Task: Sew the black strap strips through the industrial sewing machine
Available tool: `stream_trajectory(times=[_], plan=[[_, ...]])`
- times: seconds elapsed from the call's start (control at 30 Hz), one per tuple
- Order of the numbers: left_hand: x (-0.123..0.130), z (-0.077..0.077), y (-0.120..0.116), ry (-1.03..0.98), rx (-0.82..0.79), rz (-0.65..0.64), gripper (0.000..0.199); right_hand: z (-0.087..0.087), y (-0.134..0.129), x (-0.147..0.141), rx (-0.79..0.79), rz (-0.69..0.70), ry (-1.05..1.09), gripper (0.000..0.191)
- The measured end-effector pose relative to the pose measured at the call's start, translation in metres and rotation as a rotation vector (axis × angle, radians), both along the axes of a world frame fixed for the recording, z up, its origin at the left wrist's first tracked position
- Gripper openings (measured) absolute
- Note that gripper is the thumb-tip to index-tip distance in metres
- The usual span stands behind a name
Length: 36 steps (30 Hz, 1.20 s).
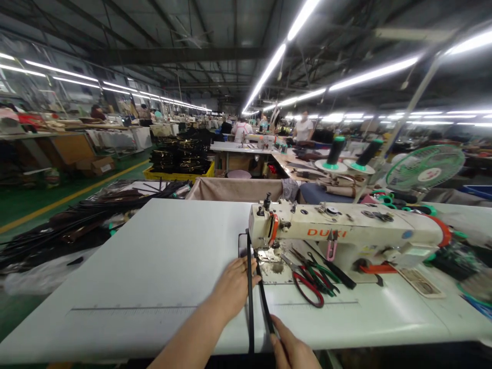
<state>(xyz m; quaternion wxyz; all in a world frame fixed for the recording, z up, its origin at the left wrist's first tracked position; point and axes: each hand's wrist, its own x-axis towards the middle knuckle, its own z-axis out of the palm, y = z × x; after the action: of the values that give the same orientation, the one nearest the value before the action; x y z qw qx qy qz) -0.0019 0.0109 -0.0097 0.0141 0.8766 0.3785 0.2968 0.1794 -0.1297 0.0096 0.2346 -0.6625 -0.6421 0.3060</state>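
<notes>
A long black strap (251,307) runs from the needle area of the white sewing machine (346,225) over the table's front edge, and a second length (265,302) lies to its right. My left hand (235,284) rests near the needle, its fingers closed together on the strap. Lower down, by the front edge, my right hand (290,346) pinches the right-hand length between thumb and fingers. Red-handled scissors (309,289) and green-handled tools (325,274) lie beside the needle plate under the machine arm.
Behind the white table (172,241) stands a beige cloth-lined bin (238,189). Dark straps (80,220) are heaped at the left. Thread cones (334,152) and a green fan (426,166) stand at the right. Several people work farther back.
</notes>
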Motion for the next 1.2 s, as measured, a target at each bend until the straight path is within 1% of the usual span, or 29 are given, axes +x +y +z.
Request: stream_trajectory(times=[0.1,0.2,0.37,0.53,0.6,0.67,0.77,0.8,0.83,0.9,0.93,1.07,1.13,1.2], plan=[[-0.001,0.000,0.001,0.003,-0.005,-0.013,0.035,0.010,0.000,0.000,-0.039,0.042,0.012,0.050],[-0.002,0.000,0.002,0.002,0.001,-0.019,0.034,0.016,-0.001,-0.001,-0.059,0.058,0.000,0.053],[-0.002,0.003,0.001,0.030,0.038,-0.051,0.030,0.019,-0.002,-0.005,-0.057,0.048,0.013,0.052],[-0.001,0.007,-0.001,0.016,0.008,-0.009,0.033,0.020,-0.003,-0.003,-0.037,0.074,0.027,0.051],[-0.002,0.007,-0.001,0.017,0.001,-0.012,0.034,0.019,-0.001,0.002,0.023,0.059,-0.023,0.049],[-0.002,0.006,-0.001,0.012,-0.004,-0.016,0.035,0.018,0.006,0.013,0.177,0.020,-0.119,0.045],[-0.003,0.004,-0.001,-0.012,-0.010,-0.015,0.036,0.019,0.023,0.037,0.488,-0.039,-0.388,0.042],[-0.003,0.003,0.000,-0.017,-0.014,-0.017,0.037,0.020,0.030,0.047,0.558,-0.046,-0.498,0.042],[-0.003,0.002,0.000,-0.018,-0.019,-0.020,0.037,0.020,0.036,0.057,0.597,-0.037,-0.596,0.045],[-0.003,0.000,0.000,-0.016,-0.026,-0.023,0.037,0.020,0.049,0.075,0.614,0.000,-0.731,0.051],[-0.003,-0.001,0.000,-0.018,-0.027,-0.021,0.037,0.019,0.054,0.083,0.605,0.027,-0.764,0.053],[-0.002,-0.002,0.001,-0.023,-0.007,-0.018,0.037,0.008,0.073,0.102,0.602,0.127,-0.741,0.051],[-0.002,-0.001,0.001,-0.020,0.003,-0.023,0.037,0.002,0.081,0.104,0.622,0.101,-0.727,0.050],[-0.002,0.000,0.001,-0.013,0.005,-0.027,0.036,-0.004,0.088,0.101,0.621,0.005,-0.752,0.049]])
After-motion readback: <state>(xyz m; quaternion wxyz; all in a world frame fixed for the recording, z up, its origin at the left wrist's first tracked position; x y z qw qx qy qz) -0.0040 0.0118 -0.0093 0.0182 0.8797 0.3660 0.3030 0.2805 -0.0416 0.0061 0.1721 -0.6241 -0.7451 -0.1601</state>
